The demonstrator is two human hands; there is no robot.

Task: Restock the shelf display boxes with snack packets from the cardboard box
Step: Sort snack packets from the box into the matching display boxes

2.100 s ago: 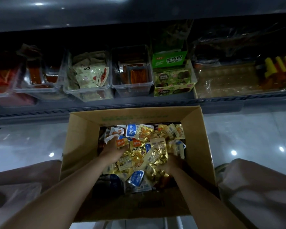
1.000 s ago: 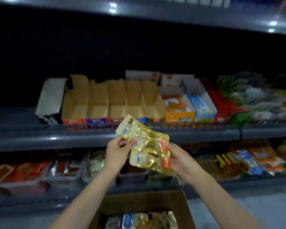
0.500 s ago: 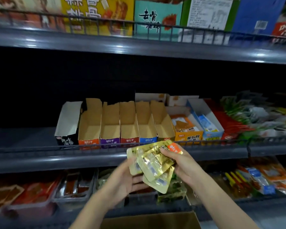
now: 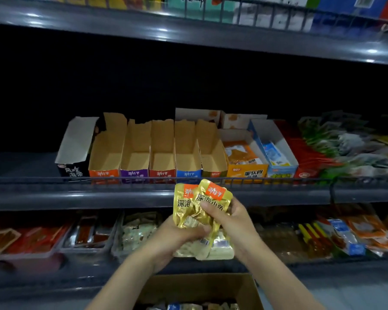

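Note:
Both hands hold a small stack of gold snack packets [image 4: 202,204] with orange labels, upright, just below the middle shelf's front rail. My left hand [image 4: 179,233] grips the stack's lower part from the left. My right hand [image 4: 229,220] pinches the front packet, thumb across its face. Above them a row of open brown display boxes [image 4: 161,151] with orange, purple, red and blue fronts stands on the middle shelf, showing bare bottoms. The cardboard box [image 4: 202,289] sits at the bottom edge, with packets visible inside.
A black box [image 4: 74,151] stands left of the row; an orange box [image 4: 244,157] and a blue box [image 4: 276,151] with packets stand right. A wire rail [image 4: 278,181] runs along the shelf front. Clear tubs [image 4: 87,233] of snacks fill the lower shelf.
My hands lifted gold packets out of the cardboard box and raised them to the middle shelf. Over the last half second the packets turned upright with labels facing me.

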